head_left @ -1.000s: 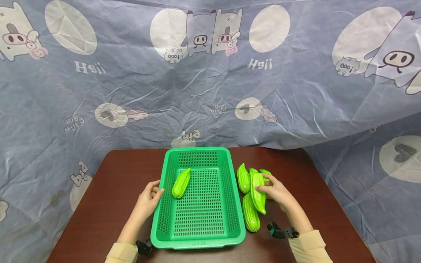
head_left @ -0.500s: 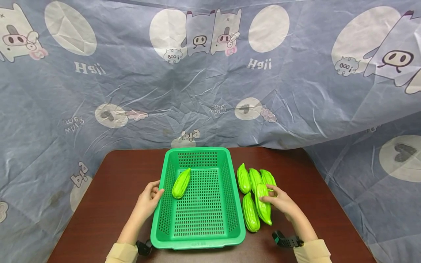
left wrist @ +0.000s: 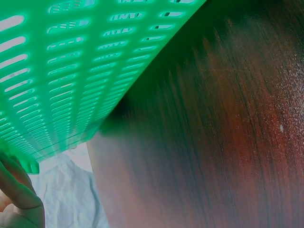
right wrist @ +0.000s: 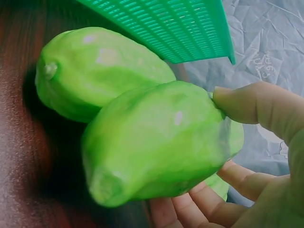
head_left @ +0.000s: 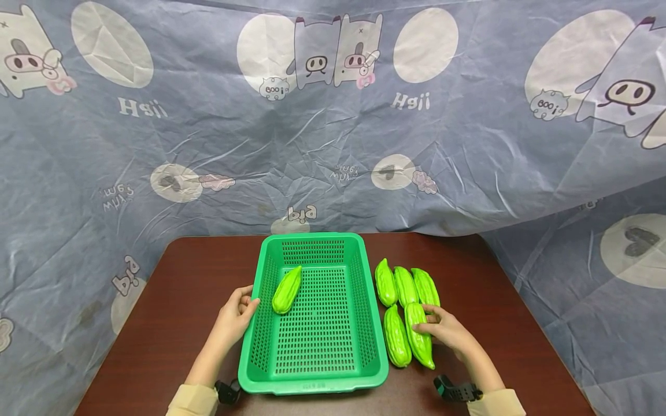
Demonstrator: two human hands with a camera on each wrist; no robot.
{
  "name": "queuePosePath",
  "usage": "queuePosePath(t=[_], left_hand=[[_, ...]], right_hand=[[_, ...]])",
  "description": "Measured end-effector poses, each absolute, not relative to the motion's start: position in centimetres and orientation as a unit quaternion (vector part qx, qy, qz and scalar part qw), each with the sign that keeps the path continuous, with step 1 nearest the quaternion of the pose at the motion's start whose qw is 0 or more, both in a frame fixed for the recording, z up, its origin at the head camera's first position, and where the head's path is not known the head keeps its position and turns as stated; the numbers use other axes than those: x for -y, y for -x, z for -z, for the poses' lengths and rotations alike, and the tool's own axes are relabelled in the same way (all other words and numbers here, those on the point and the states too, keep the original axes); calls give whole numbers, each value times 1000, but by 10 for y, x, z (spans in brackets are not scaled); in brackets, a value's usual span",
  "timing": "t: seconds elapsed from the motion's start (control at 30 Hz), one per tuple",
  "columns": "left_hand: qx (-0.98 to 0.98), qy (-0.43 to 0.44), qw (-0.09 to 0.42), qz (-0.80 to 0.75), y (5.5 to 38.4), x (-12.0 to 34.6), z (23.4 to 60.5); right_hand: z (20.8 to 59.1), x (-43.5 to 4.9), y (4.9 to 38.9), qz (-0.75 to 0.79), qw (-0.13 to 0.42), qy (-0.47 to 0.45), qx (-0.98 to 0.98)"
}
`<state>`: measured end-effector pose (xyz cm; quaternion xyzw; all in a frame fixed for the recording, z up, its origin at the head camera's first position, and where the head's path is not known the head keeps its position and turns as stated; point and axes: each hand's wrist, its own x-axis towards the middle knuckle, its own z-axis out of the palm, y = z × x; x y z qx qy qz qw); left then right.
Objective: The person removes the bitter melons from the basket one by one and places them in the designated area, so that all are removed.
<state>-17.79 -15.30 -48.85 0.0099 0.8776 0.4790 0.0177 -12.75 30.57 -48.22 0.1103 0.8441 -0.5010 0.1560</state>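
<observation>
My left hand [head_left: 236,316] grips the left rim of a green plastic basket [head_left: 312,386], thumb over the edge; in the left wrist view curled fingers [left wrist: 21,187] show at the rim. One bright green bitter melon [head_left: 287,290] lies inside the basket toward its left wall. Right of the basket, my right hand [head_left: 448,332] holds another bitter melon [head_left: 418,338] between thumb and fingers. The right wrist view shows this held melon [right wrist: 152,142] overlapping its left neighbour [right wrist: 99,71], with my thumb on its upper side and fingers underneath.
Three bitter melons [head_left: 405,286] lie in a row behind the held one, and another [head_left: 397,337] lies between it and the basket's right wall. The brown table [head_left: 203,271] extends to both sides. A blue printed cloth [head_left: 322,133] hangs behind it.
My right hand has carried its bitter melon nearer, slightly rightward and down, from over the others to beside the front one. The back row now shows fully. My left hand has stayed put.
</observation>
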Motion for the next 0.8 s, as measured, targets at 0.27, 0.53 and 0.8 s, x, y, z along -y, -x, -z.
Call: queuePosePath(t=[0.27,0.53,0.8], left_hand=[[-876,-10,18,-482,178,153,489],[-877,-8,25,-480,177,153,489],[-876,-11,20,-482,176,153,486]], right_hand=[[486,-307,124,499,177,-117,-840],[493,-309,122,506,198,-123,-831],[500,-311,123,507,201,-134,-827]])
